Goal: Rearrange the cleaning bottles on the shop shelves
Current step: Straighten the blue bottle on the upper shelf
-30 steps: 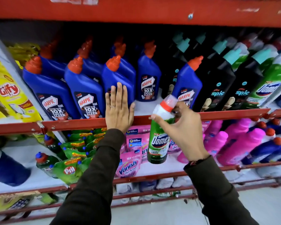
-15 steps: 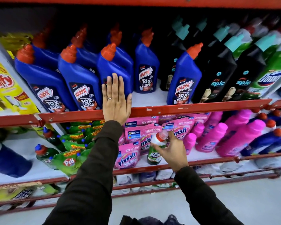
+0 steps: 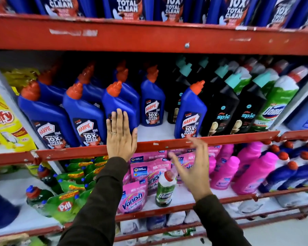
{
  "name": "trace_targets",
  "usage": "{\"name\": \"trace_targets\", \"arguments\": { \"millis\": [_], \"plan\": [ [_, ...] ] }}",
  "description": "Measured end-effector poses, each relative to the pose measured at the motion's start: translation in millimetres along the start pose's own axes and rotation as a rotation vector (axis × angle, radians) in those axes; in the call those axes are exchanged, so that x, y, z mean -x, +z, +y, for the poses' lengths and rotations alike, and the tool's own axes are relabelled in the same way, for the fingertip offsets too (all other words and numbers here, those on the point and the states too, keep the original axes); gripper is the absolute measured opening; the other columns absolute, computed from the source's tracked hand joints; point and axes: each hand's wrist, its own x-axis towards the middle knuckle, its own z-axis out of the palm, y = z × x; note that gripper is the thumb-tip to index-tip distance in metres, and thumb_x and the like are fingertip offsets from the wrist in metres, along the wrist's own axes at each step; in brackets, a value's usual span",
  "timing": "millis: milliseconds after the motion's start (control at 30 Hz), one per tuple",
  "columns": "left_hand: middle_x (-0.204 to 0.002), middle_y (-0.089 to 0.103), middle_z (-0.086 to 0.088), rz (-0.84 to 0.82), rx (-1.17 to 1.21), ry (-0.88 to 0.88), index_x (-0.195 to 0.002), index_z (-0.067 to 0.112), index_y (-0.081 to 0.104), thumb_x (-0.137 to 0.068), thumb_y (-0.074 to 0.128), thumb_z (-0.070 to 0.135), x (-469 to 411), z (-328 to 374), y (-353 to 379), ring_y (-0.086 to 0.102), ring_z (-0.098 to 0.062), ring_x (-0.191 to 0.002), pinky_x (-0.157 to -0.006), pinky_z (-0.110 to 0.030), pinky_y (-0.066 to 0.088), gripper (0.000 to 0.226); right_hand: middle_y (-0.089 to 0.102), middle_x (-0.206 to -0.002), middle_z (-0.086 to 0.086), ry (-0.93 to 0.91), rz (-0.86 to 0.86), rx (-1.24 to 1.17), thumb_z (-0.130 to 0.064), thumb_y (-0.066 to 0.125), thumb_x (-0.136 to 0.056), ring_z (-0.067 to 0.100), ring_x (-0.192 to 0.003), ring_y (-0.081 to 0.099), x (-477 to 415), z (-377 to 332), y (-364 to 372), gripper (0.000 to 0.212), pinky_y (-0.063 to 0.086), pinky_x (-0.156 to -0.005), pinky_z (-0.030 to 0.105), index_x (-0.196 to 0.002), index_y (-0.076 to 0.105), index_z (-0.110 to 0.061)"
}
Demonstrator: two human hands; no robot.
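A small green Domex bottle with a white and red cap stands upright on the lower shelf, between the pink Vanish pouches and the pink bottles. My right hand hovers just above and to the right of it, fingers spread, holding nothing. My left hand lies flat, fingers together, against a blue Harpic bottle on the middle shelf. Several more Harpic bottles stand to its left, and one Harpic bottle stands alone further right.
Black Spic bottles and a large green Domex bottle fill the middle shelf's right side. A red shelf rail runs along the front. Green Pril pouches and yellow Gifty packs lie at the left. Blue bottles with red caps stand at lower right.
My right hand lowered the small Domex bottle to the lower shelf, let it go and lifted away, open. My left hand stayed on the Harpic bottle. The view tilted upward.
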Motion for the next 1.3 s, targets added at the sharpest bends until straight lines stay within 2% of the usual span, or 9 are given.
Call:
{"name": "trace_targets", "arguments": {
  "millis": [67,133,233,333,400,733,1033,1200,1300],
  "plan": [
    [-0.169,-0.023,-0.003,0.010,0.013,0.006,-0.161,0.009,-0.013,-0.104,0.039,0.032,0.7,-0.7,0.8,-0.017,-0.020,-0.157,-0.129,-0.041,-0.006,0.080,0.047,-0.140,0.003,-0.088,0.203,-0.005,-0.043,0.075,-0.092,0.013,-0.134,0.045,-38.3,-21.1,-8.0,0.066,0.041,-0.118,0.035,-0.146,0.047,-0.016],
    [-0.169,-0.022,-0.004,0.014,0.017,0.006,-0.162,0.008,-0.012,-0.104,0.039,0.032,0.8,-1.1,1.2,-0.016,-0.020,-0.158,-0.129,-0.041,-0.006,0.080,0.044,-0.147,0.010,-0.107,0.270,0.027,-0.038,0.074,-0.094,0.016,-0.139,0.041,-77.6,-40.2,-14.3,0.073,0.030,-0.122,0.027,-0.153,0.042,-0.010],
    [-0.169,-0.021,-0.004,0.014,0.029,0.010,-0.162,0.008,-0.012,-0.103,0.039,0.031,0.8,-1.7,0.7,-0.016,-0.020,-0.158,-0.129,-0.041,-0.006,0.081,0.048,-0.145,0.019,0.026,0.155,0.117,-0.039,0.078,-0.091,0.031,-0.138,0.044,-118.8,-56.6,-17.1,0.080,0.032,-0.118,0.031,-0.151,0.043,0.000],
    [-0.170,-0.020,-0.004,0.013,0.033,0.013,-0.162,0.008,-0.011,-0.102,0.040,0.030,0.0,-1.6,-0.7,-0.015,-0.020,-0.158,-0.129,-0.041,-0.004,0.082,0.066,-0.117,0.019,0.115,0.013,0.188,-0.041,0.081,-0.087,0.040,-0.115,0.060,-137.8,-60.8,-18.2,0.053,0.048,-0.101,0.047,-0.120,0.064,-0.003],
    [-0.170,-0.019,-0.004,0.021,0.030,0.016,-0.162,0.008,-0.010,-0.102,0.040,0.030,-0.4,-1.1,-1.0,-0.014,-0.020,-0.158,-0.129,-0.041,-0.005,0.081,0.072,-0.107,0.015,0.105,-0.008,0.130,-0.041,0.082,-0.085,0.036,-0.104,0.066,-140.5,-64.9,-20.5,0.044,0.054,-0.093,0.051,-0.110,0.068,-0.007],
    [-0.170,-0.016,-0.004,0.016,0.049,0.004,-0.163,0.008,-0.008,-0.102,0.041,0.028,0.6,-1.2,1.0,-0.011,-0.020,-0.159,-0.130,-0.041,-0.004,0.081,0.078,-0.105,0.000,-0.020,0.002,0.187,-0.066,0.079,-0.076,0.024,-0.101,0.072,-127.9,-116.2,17.6,0.056,0.058,-0.082,0.042,-0.108,0.073,-0.021],
    [-0.170,-0.017,-0.003,-0.002,0.060,0.002,-0.163,0.009,-0.009,-0.103,0.040,0.029,0.9,-0.9,-0.2,-0.012,-0.020,-0.158,-0.130,-0.042,-0.003,0.080,0.075,-0.108,0.003,-0.075,0.011,0.204,-0.066,0.080,-0.076,0.025,-0.104,0.064,-117.5,-111.9,36.0,0.068,0.054,-0.087,0.039,-0.120,0.071,-0.015],
    [-0.170,-0.018,-0.004,-0.005,0.057,0.012,-0.162,0.009,-0.009,-0.104,0.038,0.030,0.3,-0.5,-2.0,-0.013,-0.020,-0.158,-0.130,-0.041,-0.004,0.079,0.072,-0.123,0.005,-0.098,-0.034,0.155,-0.062,0.083,-0.075,0.025,-0.117,0.062,-114.0,-107.5,31.9,0.078,0.049,-0.100,0.035,-0.132,0.066,-0.011],
    [-0.170,-0.017,-0.004,-0.006,0.053,0.016,-0.162,0.008,-0.009,-0.104,0.037,0.030,0.0,0.1,-1.7,-0.013,-0.020,-0.158,-0.130,-0.041,-0.004,0.078,0.069,-0.131,0.004,-0.137,0.058,0.036,-0.055,0.083,-0.080,0.024,-0.124,0.061,-114.5,-103.1,15.8,0.073,0.046,-0.107,0.032,-0.134,0.064,-0.011]
  ]
}}
